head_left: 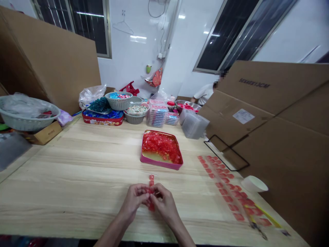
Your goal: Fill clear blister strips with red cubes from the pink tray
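Observation:
My left hand (132,202) and my right hand (166,204) meet low over the front middle of the table. Their fingertips pinch together on a small translucent red piece, whose exact kind I cannot make out. Beneath them runs a short column of red square pieces (151,183), seemingly on a clear sheet; its middle is hidden by my fingers. Just beyond my hands sits a pink-rimmed tin tray (160,164), holding a heap of loose, shiny red pieces (161,144) with part of its bottom showing at the near side.
Rows of red squares (227,198) lie at the right, beside a white tape roll (254,184), a yellow lanyard (267,216) and a black wire frame (231,147). Baskets (119,102) and stacked clear cases (156,115) line the back. Cardboard (282,137) walls the right; a person (204,93) is behind.

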The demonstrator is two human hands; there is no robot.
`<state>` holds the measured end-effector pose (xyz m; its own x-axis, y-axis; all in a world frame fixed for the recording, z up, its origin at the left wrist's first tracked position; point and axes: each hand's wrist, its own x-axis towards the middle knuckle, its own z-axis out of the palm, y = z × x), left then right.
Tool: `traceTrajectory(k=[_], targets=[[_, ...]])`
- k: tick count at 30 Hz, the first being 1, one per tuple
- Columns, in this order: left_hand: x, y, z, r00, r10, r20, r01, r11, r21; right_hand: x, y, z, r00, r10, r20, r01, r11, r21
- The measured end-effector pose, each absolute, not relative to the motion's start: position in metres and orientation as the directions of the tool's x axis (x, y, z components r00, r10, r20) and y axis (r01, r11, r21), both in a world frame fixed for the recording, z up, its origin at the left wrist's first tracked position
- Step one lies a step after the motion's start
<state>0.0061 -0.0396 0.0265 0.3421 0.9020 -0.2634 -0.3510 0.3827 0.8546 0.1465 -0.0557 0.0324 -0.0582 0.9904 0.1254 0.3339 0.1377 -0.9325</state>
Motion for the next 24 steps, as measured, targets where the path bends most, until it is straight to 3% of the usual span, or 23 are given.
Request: traceTrajectory(k=[4,7,11,14,17,21,24], targets=[[0.006,-0.038,0.024,0.387,0.891,-0.238,-0.316,0.371,0.873,0.151,-0.055,0.028,-0.075,0.997,-0.023,0.019,-0.022,-1.0],[0.007,-0.038,0.023,0.407,0.881,-0.241,-0.24,0.358,0.902,0.152,-0.058,0.03,-0.079,0.996,-0.029,-0.018,-0.031,-0.999],[0.002,-0.034,0.021,0.338,0.901,-0.271,-0.12,0.327,0.937,0.154,-0.063,0.031,-0.005,0.998,0.061,0.259,0.061,-0.964],[-0.007,-0.026,0.022,0.144,0.967,-0.208,-0.062,0.219,0.974,0.161,-0.065,0.025,0.077,0.983,0.169,0.544,0.101,-0.833],[-0.017,-0.019,0.024,-0.012,0.987,-0.162,-0.046,0.162,0.986,0.169,-0.068,0.015,0.132,0.97,0.203,0.739,0.04,-0.673],[-0.021,-0.021,0.023,0.083,0.965,-0.247,-0.021,0.25,0.968,0.171,-0.076,-0.003,0.187,0.968,0.17,0.844,-0.069,-0.532],[-0.017,-0.026,0.02,0.162,0.939,-0.305,0.043,0.302,0.952,0.175,-0.074,-0.021,0.225,0.928,0.297,0.853,-0.041,-0.52]])
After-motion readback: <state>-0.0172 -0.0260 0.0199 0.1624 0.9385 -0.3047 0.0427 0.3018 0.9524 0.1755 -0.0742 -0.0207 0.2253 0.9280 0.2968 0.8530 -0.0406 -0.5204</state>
